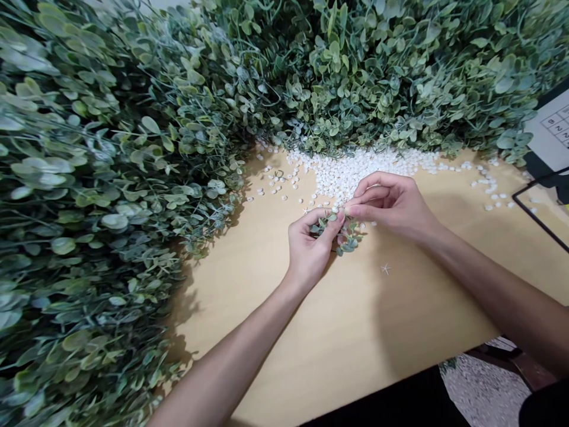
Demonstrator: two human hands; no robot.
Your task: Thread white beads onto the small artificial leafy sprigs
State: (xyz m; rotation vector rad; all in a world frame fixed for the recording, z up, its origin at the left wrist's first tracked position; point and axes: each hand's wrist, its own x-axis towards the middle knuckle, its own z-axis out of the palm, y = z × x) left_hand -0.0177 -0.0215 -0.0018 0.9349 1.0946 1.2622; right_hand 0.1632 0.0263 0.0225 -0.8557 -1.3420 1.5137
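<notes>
My left hand [307, 246] is closed around a small artificial green leaf sprig [345, 242], whose leaves stick out below and to the right of the fingers. My right hand [391, 201] pinches the sprig's top end between thumb and fingertips, right beside my left thumb. Both hands hover over a light wooden table [311, 332]. Just behind them lies a heap of small white beads [351, 169], spread across the table's far side.
Big piles of artificial green foliage [89, 196] cover the left side and the back [377, 71]. A tiny white star-shaped piece [385, 269] lies near my right wrist. A black-framed tray [544, 204] and a printed sheet [553, 133] sit at the right edge.
</notes>
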